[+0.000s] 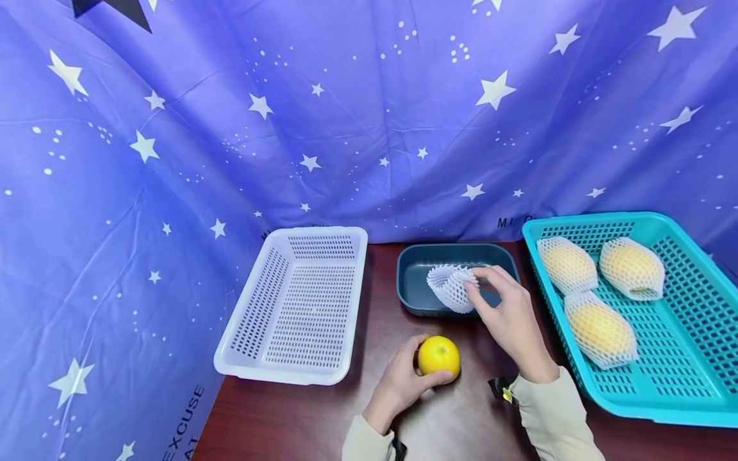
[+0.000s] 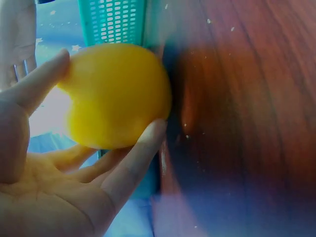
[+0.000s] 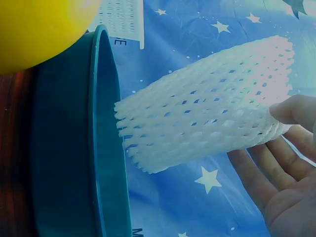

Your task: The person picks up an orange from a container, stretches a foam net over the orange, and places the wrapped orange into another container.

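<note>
My left hand holds a smooth yellow fruit, thumb on one side and fingers on the other, just above the brown table. The left wrist view shows the same fruit with a dent in one side. A white foam fruit net hangs from my right hand, pinched between thumb and fingers over the dark blue tray. In the right wrist view the foam net is hollow, with its open end toward the tray's rim.
To the left stands a white perforated basket with nothing in it. A teal basket at the right holds 3 yellow fruits in foam nets, one of them a netted fruit near my right arm. A starry blue curtain hangs behind.
</note>
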`<state>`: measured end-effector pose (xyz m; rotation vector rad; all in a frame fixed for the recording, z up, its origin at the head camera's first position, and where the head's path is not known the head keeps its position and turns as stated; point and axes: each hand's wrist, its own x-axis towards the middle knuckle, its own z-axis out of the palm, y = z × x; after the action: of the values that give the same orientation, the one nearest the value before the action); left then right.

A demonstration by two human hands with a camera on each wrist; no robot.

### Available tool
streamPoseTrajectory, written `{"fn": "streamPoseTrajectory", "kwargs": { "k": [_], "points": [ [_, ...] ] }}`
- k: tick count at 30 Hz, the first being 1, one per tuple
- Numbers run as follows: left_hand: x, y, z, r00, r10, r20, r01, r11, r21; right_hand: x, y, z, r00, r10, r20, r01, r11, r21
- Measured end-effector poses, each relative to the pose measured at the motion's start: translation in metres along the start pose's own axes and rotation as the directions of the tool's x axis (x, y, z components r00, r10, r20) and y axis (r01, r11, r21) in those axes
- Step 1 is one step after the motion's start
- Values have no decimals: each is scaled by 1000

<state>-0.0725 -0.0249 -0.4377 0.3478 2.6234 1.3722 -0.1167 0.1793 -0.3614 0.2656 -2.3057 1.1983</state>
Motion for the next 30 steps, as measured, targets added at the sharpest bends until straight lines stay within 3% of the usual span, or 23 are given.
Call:
{"fn": "streamPoseTrajectory", "kwargs": {
  "k": [3, 7, 16, 30],
  "points": [
    [-1, -1, 0, 999, -30, 30, 32, 998, -49, -2, -1, -2, 1000, 2, -3, -2, 1000, 4],
    [-1, -2, 2, 999, -19, 38, 22, 996, -85, -4, -1, -5, 1000, -3, -8, 4, 1000, 19],
    [-1, -1, 7, 998, 50, 36, -49, 998, -36, -10, -2, -9, 1000, -7, -17, 7, 1000, 26],
    [0, 5, -2, 993, -11, 121, 10, 1000, 7, -12, -12, -15, 1000, -4, -26, 6, 998, 66]
  ]
}}
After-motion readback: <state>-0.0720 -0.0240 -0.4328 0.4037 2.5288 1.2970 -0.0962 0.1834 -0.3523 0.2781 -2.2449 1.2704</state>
